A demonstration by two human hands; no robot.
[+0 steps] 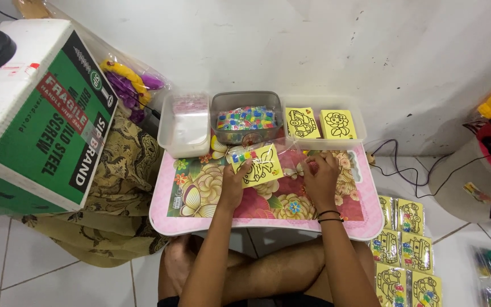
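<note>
The person's crossed bare legs (268,273) fill the bottom of the view, tucked under a small pink lap table (166,219) with a flowered top. Above them, the left hand (233,185) is closed on the lower left edge of a yellow sand-art card (259,166), thumb on top, holding it tilted just over the tabletop; a strip of small coloured packets (241,156) lies on the card's upper left corner. The right hand (320,177) rests palm down on the table just right of the card, fingers curled at a clear plastic sleeve (291,149); whether it pinches the sleeve I cannot tell.

Along the table's far edge stand three tubs: a clear tub (186,142) of plastic bags on the left, a grey tub (246,99) of coloured packets in the middle, and a clear tub (359,122) with two yellow cards on the right.

On the tiled floor to the right lie rows of packed yellow cards (407,250). To the left, a large green and white cardboard box (35,119) sits on patterned cloth (123,187).
</note>
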